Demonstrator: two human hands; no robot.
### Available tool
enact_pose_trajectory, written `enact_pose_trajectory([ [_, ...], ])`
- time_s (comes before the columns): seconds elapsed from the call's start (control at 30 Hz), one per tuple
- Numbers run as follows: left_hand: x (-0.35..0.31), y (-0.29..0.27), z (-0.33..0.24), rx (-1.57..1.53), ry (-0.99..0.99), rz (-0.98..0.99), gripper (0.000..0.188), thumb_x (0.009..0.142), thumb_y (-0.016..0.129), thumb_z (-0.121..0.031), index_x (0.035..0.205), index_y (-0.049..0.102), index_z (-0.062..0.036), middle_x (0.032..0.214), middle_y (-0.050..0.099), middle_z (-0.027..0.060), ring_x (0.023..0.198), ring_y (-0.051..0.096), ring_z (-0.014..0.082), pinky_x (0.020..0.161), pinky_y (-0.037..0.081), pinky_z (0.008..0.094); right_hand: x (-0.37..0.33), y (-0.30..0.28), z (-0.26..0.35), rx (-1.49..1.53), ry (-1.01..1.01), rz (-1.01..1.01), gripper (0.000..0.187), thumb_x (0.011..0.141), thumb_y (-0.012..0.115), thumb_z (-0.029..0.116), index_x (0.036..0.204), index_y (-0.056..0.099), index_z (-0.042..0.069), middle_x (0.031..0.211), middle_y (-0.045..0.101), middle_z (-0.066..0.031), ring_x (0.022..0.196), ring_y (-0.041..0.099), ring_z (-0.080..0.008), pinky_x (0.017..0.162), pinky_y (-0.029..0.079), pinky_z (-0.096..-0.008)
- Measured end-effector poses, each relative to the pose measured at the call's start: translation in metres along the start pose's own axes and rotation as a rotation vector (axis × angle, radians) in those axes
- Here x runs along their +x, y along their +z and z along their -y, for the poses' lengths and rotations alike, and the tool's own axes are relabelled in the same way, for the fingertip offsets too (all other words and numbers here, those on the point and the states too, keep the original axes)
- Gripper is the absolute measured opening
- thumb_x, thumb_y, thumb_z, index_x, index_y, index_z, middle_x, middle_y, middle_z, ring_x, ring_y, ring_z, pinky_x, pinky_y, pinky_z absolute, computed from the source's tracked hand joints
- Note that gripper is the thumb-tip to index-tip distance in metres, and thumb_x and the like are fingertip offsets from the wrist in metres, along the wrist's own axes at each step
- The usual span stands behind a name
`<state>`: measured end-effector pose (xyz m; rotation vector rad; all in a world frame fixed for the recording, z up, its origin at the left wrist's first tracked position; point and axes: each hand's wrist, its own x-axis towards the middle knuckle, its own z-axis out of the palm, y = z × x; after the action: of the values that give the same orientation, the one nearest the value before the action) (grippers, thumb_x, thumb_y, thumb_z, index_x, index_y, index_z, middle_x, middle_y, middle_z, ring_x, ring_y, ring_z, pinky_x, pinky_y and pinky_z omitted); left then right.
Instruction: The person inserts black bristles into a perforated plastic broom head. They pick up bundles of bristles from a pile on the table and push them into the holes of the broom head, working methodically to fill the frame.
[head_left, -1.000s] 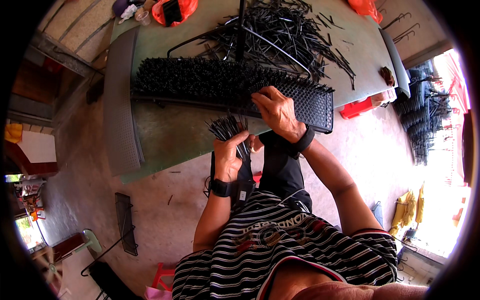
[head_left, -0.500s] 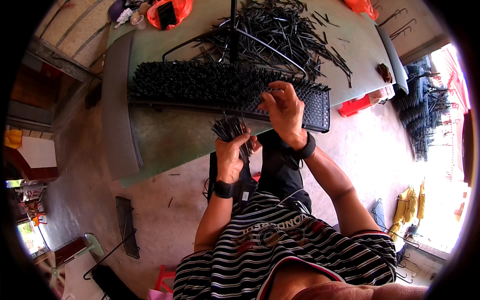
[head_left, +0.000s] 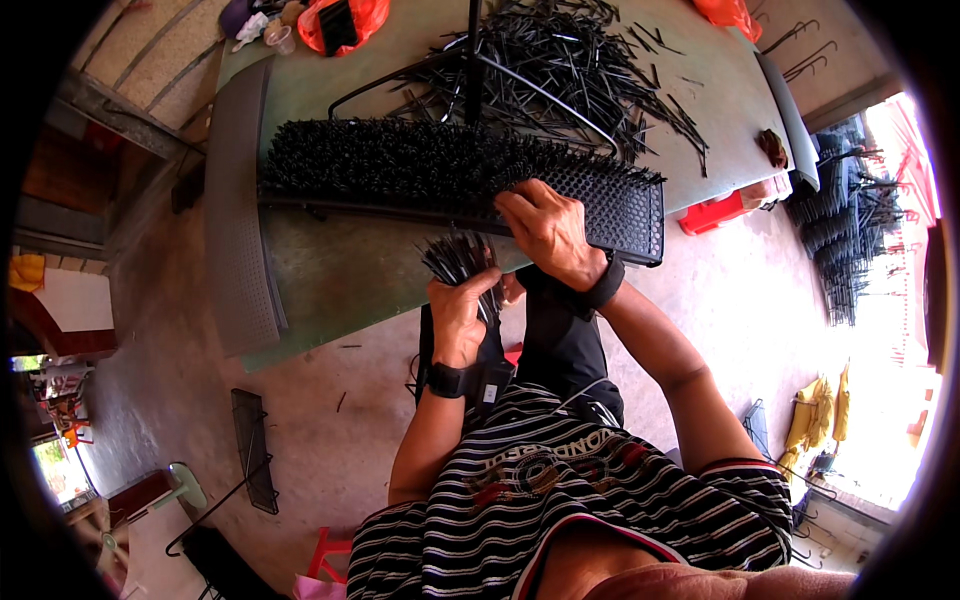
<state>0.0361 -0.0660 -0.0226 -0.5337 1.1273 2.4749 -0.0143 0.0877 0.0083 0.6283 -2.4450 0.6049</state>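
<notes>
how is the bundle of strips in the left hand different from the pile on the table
The bundle is much smaller than the pile. The bundle's strips point roughly one way, while the pile's cross at many angles. The left hand grips the bundle; the pile lies on the green table. Both are made of thin dark strips.

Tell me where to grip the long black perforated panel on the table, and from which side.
Probably by the rim at its right end, coming from the right: there the panel is mostly bare and its front corner seems to overhang the table, whereas dense black strips cover its left and middle.
</notes>
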Motion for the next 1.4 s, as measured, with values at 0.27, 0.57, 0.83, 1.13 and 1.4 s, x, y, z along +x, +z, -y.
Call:
enact_pose_trajectory([
  [0.27, 0.006, 0.027, 0.014, 0.138, -0.034, 0.072, 0.021, 0.073, 0.067, 0.008, 0.092, 0.061, 0.0002, 0.077, 0.064, 0.0088, 0.06, 0.065, 0.0214, 0.051, 0.052, 0.0297, -0.018, -0.026, -0.013, 0.654, 0.824, 0.283, 0.016, 0.081, 0.065, 0.014, 0.083, 0.065, -0.002, 0.062, 0.063, -0.0076, 0.053, 0.062, -0.0139, 0.048, 0.047, -0.0248],
  [0.57, 0.015, 0.04, 0.017, 0.051, -0.128, 0.026, 0.019, 0.073, 0.063, 0.009, 0.091, 0.062, 0.0031, 0.075, 0.063, 0.0104, 0.058, 0.064, 0.0215, 0.049, 0.052, 0.0317, -0.003, -0.028, -0.043, 0.347, 0.505, -0.342, 0.02, 0.089, 0.055, 0.004, 0.106, 0.047, 0.003, 0.077, 0.066, -0.0114, 0.068, 0.068, -0.0171, 0.052, 0.049, -0.0246],
  [0.83, 0.021, 0.029, 0.029, 0.04, -0.08, 0.061, 0.024, 0.071, 0.061, 0.012, 0.094, 0.06, 0.0047, 0.078, 0.064, 0.0129, 0.062, 0.065, 0.0235, 0.055, 0.054, 0.0322, 0.001, -0.016, -0.048, 0.369, 0.546, -0.3, 0.015, 0.089, 0.054, 0.003, 0.103, 0.049, 0.001, 0.082, 0.066, -0.0133, 0.073, 0.069, -0.0187, 0.058, 0.051, -0.0248],
  [1.13, 0.012, 0.032, 0.017, 0.008, -0.113, 0.019, 0.024, 0.071, 0.063, 0.012, 0.093, 0.061, 0.0038, 0.078, 0.063, 0.0107, 0.064, 0.066, 0.0236, 0.055, 0.054, 0.0315, 0.002, -0.016, -0.06, -0.05, 0.318, 0.024, 0.007, 0.082, 0.058, 0.007, 0.087, 0.059, 0.003, 0.081, 0.061, -0.016, 0.07, 0.06, -0.0351, 0.057, 0.048, -0.0424],
  [1.4, 0.011, 0.047, 0.013, 0.032, -0.146, 0.1, 0.02, 0.075, 0.061, 0.009, 0.093, 0.06, 0.0019, 0.082, 0.065, 0.0121, 0.065, 0.066, 0.0225, 0.054, 0.054, 0.031, -0.021, -0.047, -0.035, 0.741, 0.845, 0.29, 0.014, 0.081, 0.066, 0.011, 0.085, 0.065, -0.003, 0.064, 0.064, -0.0056, 0.05, 0.058, -0.0094, 0.045, 0.045, -0.0229],
])
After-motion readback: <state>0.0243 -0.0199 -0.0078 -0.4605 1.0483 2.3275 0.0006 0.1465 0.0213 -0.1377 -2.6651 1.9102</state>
